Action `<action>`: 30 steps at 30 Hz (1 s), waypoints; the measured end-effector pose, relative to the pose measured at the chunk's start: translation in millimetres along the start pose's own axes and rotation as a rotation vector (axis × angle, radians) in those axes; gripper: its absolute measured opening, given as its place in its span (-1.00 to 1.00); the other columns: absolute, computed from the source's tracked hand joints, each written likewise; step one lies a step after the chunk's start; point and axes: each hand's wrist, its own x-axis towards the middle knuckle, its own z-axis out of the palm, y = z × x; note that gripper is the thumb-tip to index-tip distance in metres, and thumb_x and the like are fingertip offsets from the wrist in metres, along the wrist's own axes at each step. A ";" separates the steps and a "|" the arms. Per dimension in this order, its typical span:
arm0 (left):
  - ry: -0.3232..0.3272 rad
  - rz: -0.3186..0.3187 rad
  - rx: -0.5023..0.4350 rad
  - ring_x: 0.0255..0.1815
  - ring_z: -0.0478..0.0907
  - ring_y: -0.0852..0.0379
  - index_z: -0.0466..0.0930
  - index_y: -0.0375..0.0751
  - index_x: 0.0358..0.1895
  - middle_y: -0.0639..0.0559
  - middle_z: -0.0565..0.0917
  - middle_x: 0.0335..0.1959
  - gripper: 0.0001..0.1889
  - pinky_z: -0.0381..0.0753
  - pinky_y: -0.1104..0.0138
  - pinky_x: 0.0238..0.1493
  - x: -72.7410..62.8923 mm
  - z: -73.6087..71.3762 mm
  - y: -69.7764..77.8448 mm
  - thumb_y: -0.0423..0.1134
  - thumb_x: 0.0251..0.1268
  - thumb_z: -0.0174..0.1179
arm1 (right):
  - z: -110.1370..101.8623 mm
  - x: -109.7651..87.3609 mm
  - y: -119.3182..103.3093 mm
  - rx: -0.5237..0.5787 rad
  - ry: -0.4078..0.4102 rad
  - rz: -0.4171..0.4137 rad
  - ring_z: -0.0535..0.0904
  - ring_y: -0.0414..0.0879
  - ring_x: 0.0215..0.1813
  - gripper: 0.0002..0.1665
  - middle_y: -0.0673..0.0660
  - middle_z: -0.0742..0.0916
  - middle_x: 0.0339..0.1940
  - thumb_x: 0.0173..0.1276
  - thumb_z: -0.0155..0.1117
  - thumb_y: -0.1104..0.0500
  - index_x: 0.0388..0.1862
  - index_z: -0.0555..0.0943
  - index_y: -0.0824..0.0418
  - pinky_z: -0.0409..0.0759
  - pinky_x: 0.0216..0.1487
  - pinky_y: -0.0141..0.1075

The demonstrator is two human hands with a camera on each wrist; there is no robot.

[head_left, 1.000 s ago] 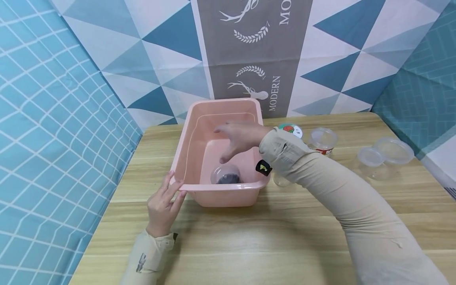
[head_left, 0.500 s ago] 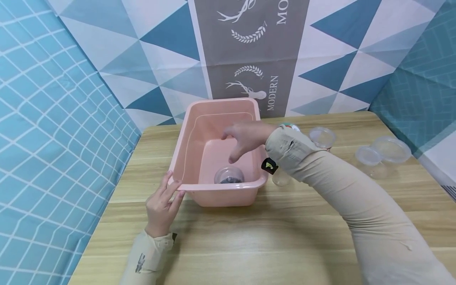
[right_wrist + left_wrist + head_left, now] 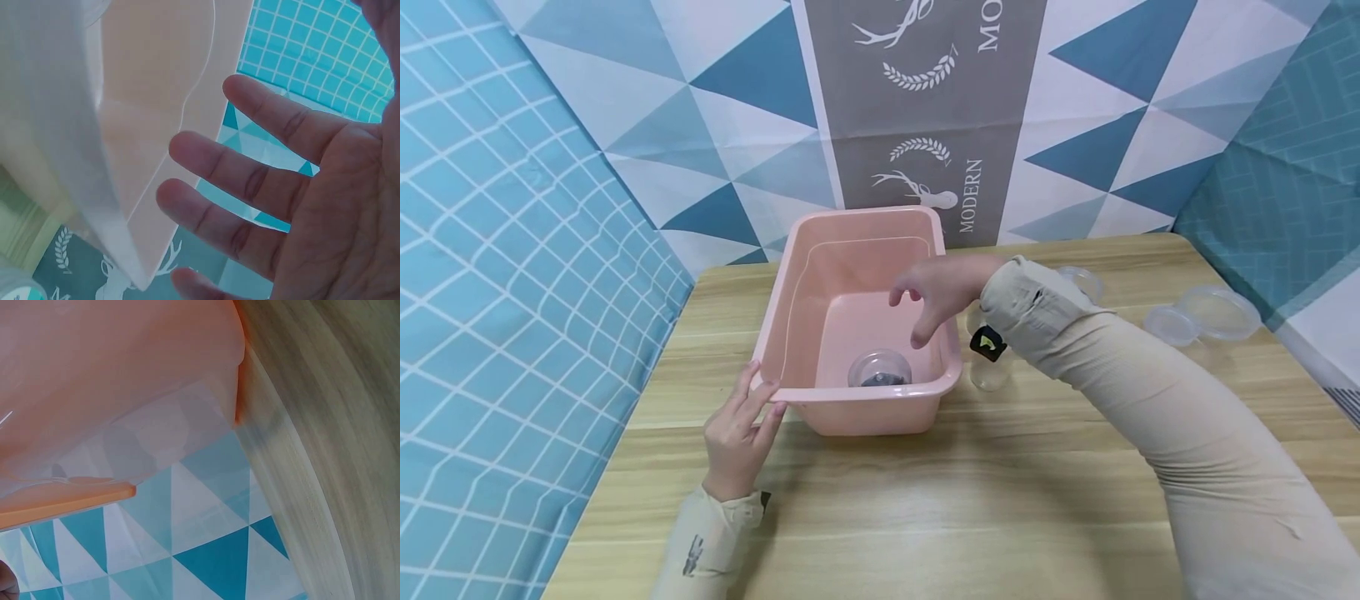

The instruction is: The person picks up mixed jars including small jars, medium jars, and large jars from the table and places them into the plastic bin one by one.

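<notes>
A pink plastic basin [image 3: 857, 412] stands on the wooden table in the head view. My left hand [image 3: 735, 442] holds its near left corner, fingertips and thumb at the rim. Above the basin's right rim is my right hand [image 3: 943, 292], with fingers spread and loosely bent and nothing held; the right wrist view shows the same hand [image 3: 337, 187] with its palm bare. A clear round plastic container [image 3: 880, 367] with something dark at its bottom lies inside the basin near the front wall.
Beside the basin's right wall stands a clear jar [image 3: 989, 375], partly behind the right cuff. Farther right are a clear container [image 3: 1084, 282], mostly behind the sleeve, and two clear round-topped containers [image 3: 1172, 325]. A patterned cloth wall [image 3: 760, 125] closes off the back.
My right hand has moved right, from over the basin's middle to its right rim. The clear container inside the basin has settled near the front wall. My left hand stays at the corner.
</notes>
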 end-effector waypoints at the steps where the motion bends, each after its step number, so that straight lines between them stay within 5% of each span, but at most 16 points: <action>1: -0.001 -0.002 0.001 -0.53 0.64 -0.26 0.68 -0.33 -0.39 -0.36 0.68 -0.19 -0.53 0.43 0.10 -0.73 -0.2 0.3 0.1 0.07 0.39 0.10 | -0.5 -1.7 1.0 0.000 0.001 0.008 0.54 0.11 0.08 -0.29 0.28 0.60 0.07 0.05 0.42 0.08 0.20 0.48 0.29 0.47 0.11 -0.12; 13: 0.017 -0.015 0.008 -0.55 0.62 -0.25 0.67 -0.32 -0.37 -0.36 0.68 -0.19 -0.53 0.38 0.11 -0.75 -2.3 2.2 0.6 0.08 0.39 0.09 | 0.6 -19.5 22.7 0.056 -0.020 0.046 0.55 0.07 -0.10 -0.34 0.31 0.60 -0.04 0.07 0.43 0.08 0.12 0.48 0.35 0.54 -0.03 -0.10; 19: 0.017 -0.011 0.008 -0.59 0.61 -0.24 0.66 -0.32 -0.39 -0.36 0.68 -0.20 -0.52 0.32 0.14 -0.78 -1.5 1.8 -0.3 0.09 0.39 0.09 | -2.5 -28.0 29.3 -0.004 -0.065 0.078 0.54 0.08 -0.10 -0.32 0.29 0.62 -0.08 0.05 0.45 0.03 0.11 0.49 0.33 0.54 -0.05 -0.08; 30: 0.024 -0.002 0.009 -0.63 0.59 -0.24 0.66 -0.32 -0.40 -0.37 0.68 -0.21 -0.51 0.32 0.15 -0.80 0.3 2.5 0.2 0.09 0.39 0.08 | -4.8 -43.0 38.1 0.017 -0.138 0.124 0.47 0.17 0.14 -0.18 0.36 0.55 0.12 0.04 0.44 -0.06 0.23 0.42 0.28 0.45 0.13 0.05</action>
